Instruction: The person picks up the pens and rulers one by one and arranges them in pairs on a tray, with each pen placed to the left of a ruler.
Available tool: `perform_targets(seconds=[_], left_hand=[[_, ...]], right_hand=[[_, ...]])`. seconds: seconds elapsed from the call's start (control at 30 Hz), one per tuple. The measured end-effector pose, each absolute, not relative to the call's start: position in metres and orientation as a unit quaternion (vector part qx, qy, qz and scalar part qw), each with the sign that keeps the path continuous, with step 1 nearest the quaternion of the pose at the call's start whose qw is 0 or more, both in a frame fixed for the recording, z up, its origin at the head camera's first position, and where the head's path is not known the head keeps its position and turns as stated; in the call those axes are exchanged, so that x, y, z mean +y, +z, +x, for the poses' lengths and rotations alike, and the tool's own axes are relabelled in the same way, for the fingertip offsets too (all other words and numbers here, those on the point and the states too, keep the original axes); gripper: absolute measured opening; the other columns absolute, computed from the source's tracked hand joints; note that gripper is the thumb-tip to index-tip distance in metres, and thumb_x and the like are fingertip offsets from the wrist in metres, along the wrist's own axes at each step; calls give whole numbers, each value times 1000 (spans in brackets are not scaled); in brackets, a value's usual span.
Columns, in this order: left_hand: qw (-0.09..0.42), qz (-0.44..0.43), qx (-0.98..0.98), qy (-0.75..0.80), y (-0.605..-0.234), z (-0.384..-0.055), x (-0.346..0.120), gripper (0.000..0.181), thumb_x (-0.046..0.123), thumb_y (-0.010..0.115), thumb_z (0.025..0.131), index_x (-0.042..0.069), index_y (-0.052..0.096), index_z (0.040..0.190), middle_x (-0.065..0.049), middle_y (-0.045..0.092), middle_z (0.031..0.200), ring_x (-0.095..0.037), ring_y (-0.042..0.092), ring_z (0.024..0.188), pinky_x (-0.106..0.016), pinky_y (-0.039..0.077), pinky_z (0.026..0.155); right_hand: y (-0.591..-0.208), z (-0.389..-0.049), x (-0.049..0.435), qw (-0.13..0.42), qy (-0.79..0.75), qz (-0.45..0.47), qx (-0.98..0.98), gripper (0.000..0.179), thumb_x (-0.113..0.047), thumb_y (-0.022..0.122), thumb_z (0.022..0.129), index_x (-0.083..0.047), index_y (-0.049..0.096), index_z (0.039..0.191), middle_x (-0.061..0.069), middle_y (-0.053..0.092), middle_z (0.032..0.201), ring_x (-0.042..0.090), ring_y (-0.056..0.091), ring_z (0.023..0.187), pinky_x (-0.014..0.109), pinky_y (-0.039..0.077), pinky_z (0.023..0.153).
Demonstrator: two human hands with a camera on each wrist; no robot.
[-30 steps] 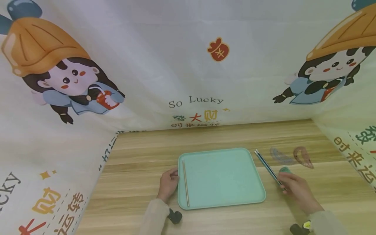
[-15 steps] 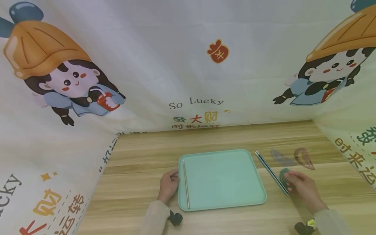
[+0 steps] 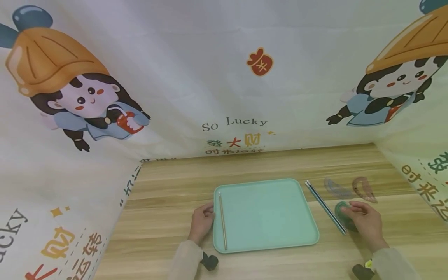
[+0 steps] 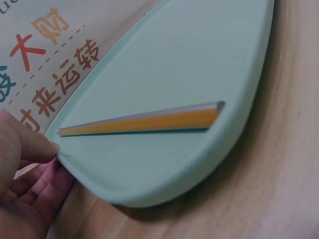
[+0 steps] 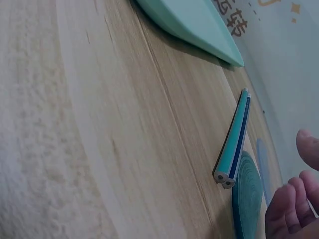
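Note:
A mint-green tray [image 3: 266,214] lies on the table, its left rim pinched by my left hand [image 3: 202,222]. In the left wrist view the thumb [image 4: 35,144] is on the rim and the fingers curl below it outside. A yellow pencil [image 4: 144,121] lies inside the tray along that side. Right of the tray, two pencils [image 5: 233,139], teal and dark blue, lie side by side. Beside them is a flat, rounded green piece with concentric rings [image 5: 247,196]. My right hand [image 3: 365,223] is over its right side, thumb and fingers apart in the right wrist view.
A clear bluish protractor [image 3: 337,188] and a reddish one [image 3: 364,189] lie behind the right hand. Printed cloth [image 3: 175,77] walls in the back and both sides of the wooden table [image 3: 168,186].
My right hand has moved off the near end of the two pencils, rightward to the green piece, and its fingers have lifted. The left hand stays at the tray's rim.

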State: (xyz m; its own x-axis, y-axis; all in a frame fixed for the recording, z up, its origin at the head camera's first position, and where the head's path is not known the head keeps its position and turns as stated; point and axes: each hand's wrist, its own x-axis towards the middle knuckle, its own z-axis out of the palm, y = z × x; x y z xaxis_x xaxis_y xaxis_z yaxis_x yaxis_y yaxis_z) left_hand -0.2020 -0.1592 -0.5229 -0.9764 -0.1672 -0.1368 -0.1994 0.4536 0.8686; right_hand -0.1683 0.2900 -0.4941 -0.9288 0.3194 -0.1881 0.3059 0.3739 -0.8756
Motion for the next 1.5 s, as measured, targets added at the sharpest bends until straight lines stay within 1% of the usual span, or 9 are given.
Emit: perform_targets(seconds=[0.07,0.13,0.23,0.3,0.37,0.47,0.73,1.3,1.5], left_hand=[[16,-108,853,511,-523,-202,-160,37,1,54,89,-1,57,126,-13,66,106,-22,62,96,-34,55,85],[13,-103,854,509,-523,-201,-160,37,0,54,89,-1,57,125,-13,66,106,-23,62,96,-34,55,85],[9,-98,856,508,-522,-202,-161,37,-1,54,88,-2,58,125,-13,66,105,-23,62,96,-34,55,84],[6,-96,857,507,-522,-202,-161,37,-1,55,88,-2,58,124,-13,66,104,-23,63,95,-34,55,84],[6,-99,856,507,-523,-202,-161,37,-1,55,87,-2,58,124,-13,66,104,-23,63,95,-33,55,84],[4,-102,856,506,-524,-203,-160,37,-1,55,87,-1,59,123,-12,67,102,-22,63,95,-33,55,83],[0,-105,858,503,-525,-205,-159,36,-1,55,87,0,60,123,-11,67,102,-21,61,93,-34,54,83],[1,-108,856,506,-526,-202,-159,36,-1,55,86,0,61,122,-12,68,101,-19,61,90,-34,54,80],[5,-109,855,507,-526,-203,-159,36,0,55,87,-1,60,123,-12,67,101,-20,61,90,-33,54,81]], right_hand=[[-495,-169,290,17,512,-202,-835,59,-29,69,86,7,48,127,-24,56,81,-14,47,69,8,47,64],[-496,-170,288,25,491,-211,-845,58,-31,70,85,6,51,126,-8,65,91,-14,46,70,7,44,65],[-497,-172,286,35,458,-211,-863,58,-31,71,84,6,52,125,23,63,116,7,61,84,21,50,79],[-498,-173,285,36,442,-206,-872,58,-28,71,84,8,51,125,31,53,128,29,62,99,38,50,88],[-498,-174,284,36,429,-198,-881,58,-24,71,84,10,49,126,34,48,131,48,51,113,56,44,95],[-497,-174,284,29,408,-187,-893,61,-21,71,83,13,47,126,37,45,131,54,46,117,61,40,98],[-496,-177,286,-17,351,-158,-923,70,-33,70,82,15,44,126,37,47,129,54,50,111,60,46,88],[-489,-181,288,-90,307,-147,-936,82,-37,74,75,16,39,127,46,44,121,63,44,105,66,45,80],[-487,-184,291,-113,306,-140,-935,81,-35,76,73,17,43,124,44,49,116,60,50,100,62,47,74]])
